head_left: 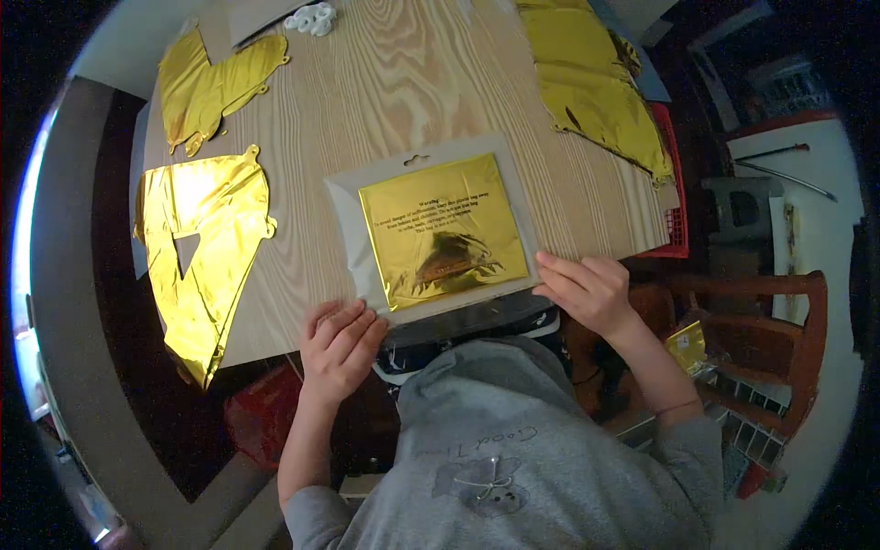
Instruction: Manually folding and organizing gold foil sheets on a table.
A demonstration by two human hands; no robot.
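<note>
In front of me on the wooden table lies a clear plastic bag (353, 238) with a hang hole at its far end. Inside it is a folded gold foil sheet (440, 197), with dark print showing over it. My left hand (344, 346) pinches the near left corner of the bag, fingers curled. At the near right corner, my right hand (588, 289) grips the edge between thumb and fingers. The bag's near edge reaches the table edge. To the left rests a flat gold foil balloon (240, 206) shaped like a four.
Another gold foil balloon (197, 92) lies at the far left. More gold foil (596, 82) covers the far right, near a red basket (676, 229). White coiled items (312, 18) sit at the back. A wooden chair (811, 321) stands to the right.
</note>
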